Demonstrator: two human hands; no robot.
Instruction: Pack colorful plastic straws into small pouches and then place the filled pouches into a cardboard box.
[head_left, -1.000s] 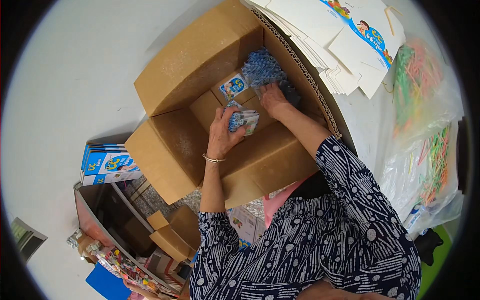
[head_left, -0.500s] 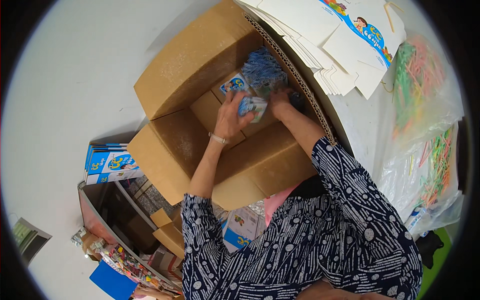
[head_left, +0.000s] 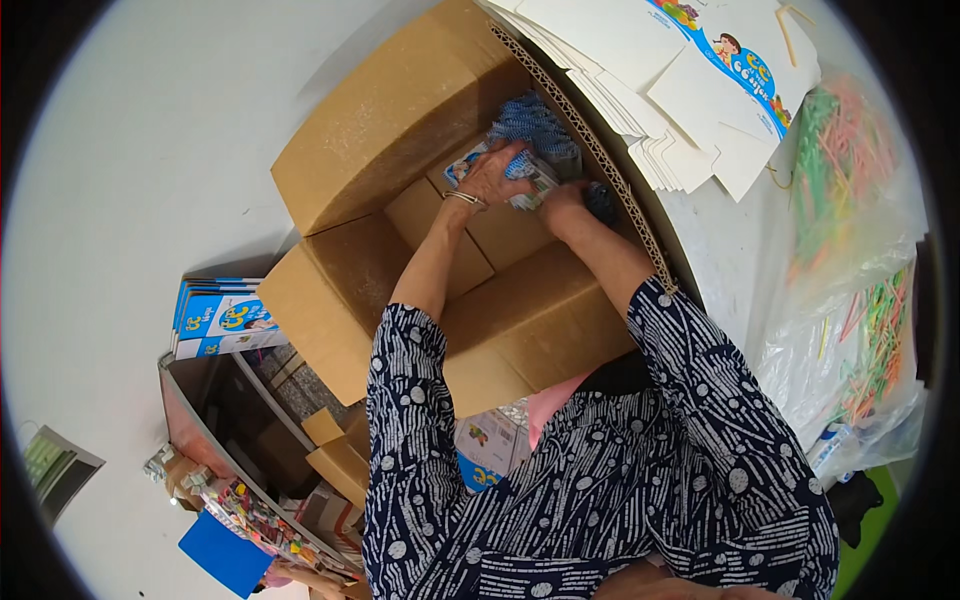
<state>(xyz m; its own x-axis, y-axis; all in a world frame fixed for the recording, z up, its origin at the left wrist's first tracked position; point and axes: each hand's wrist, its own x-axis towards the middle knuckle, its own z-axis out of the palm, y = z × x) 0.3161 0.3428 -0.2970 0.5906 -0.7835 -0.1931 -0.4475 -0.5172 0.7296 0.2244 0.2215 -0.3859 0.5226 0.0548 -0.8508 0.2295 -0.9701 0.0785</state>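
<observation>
Deep inside an open brown cardboard box [head_left: 400, 225], both my hands are close together. My left hand [head_left: 490, 173] is closed round a small stack of blue-and-white printed packets [head_left: 532, 185]. At the near end of that stack is my right hand [head_left: 562, 205], its fingers curled and mostly hidden; what they grip cannot be made out. Just beyond lies a heap of blue-and-white packets [head_left: 530, 120] against the box's far wall. Another dark blue bundle [head_left: 600, 203] sits beside my right hand. A printed white-and-blue piece [head_left: 456, 165] shows partly under my left hand.
Flat white printed cartons [head_left: 690, 90] are piled right of the box. Clear bags of coloured sticks or straws [head_left: 845, 165] lie farther right. Folded blue-and-white boxes [head_left: 222, 318] stand at the left, above a bin [head_left: 185, 400]. The box flaps [head_left: 310, 325] spread outward.
My left hand has moved right and slightly farther in with the packets, bringing them against my right hand and the heap. My right hand has barely moved.
</observation>
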